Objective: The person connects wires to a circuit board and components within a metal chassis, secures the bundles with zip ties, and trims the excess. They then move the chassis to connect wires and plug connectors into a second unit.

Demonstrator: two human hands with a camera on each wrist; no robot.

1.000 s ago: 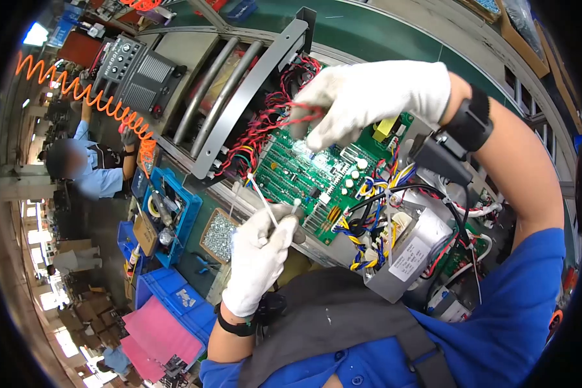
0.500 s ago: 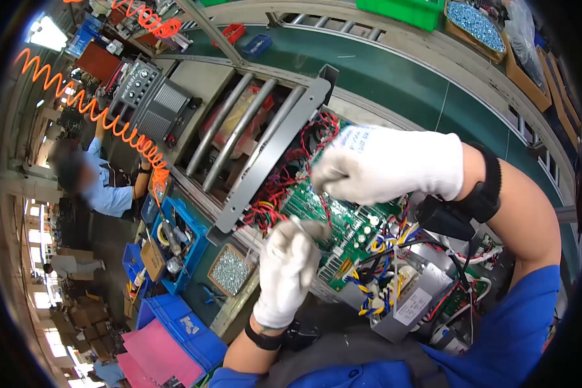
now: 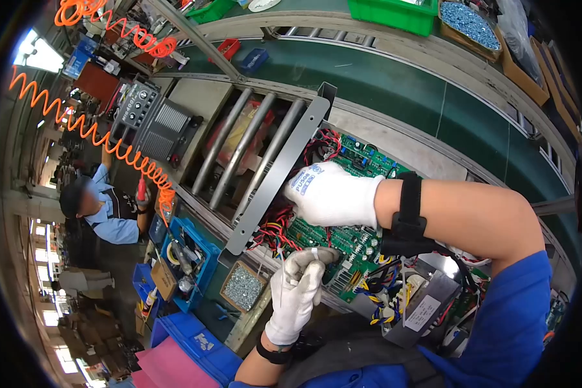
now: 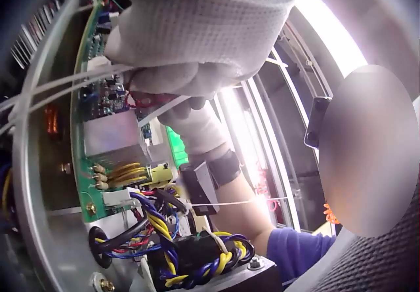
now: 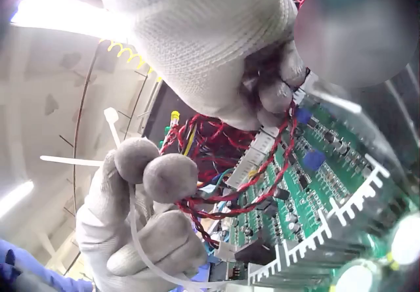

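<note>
In the head view the gloved left hand is at the near edge of a green circuit board. Its thumb and fingers pinch white cable ties, beside twisted red wires in the right wrist view. The gloved right hand lies over the board beside the grey metal panel. Its curled fingertips pinch a red twisted wire against a row of white connectors; part of that grip is hidden. In the left wrist view, the right hand shows behind the left hand.
Metal rollers run beyond the panel. A box of small screws, a blue tool tray and a blue bin are at the left. The metal-cased part has bundled wires beside it. Another person stands at far left.
The right hand has moved from above the board toward the panel and down to the connectors. The left hand still pinches the ties near the board's edge. The head view has shifted.
</note>
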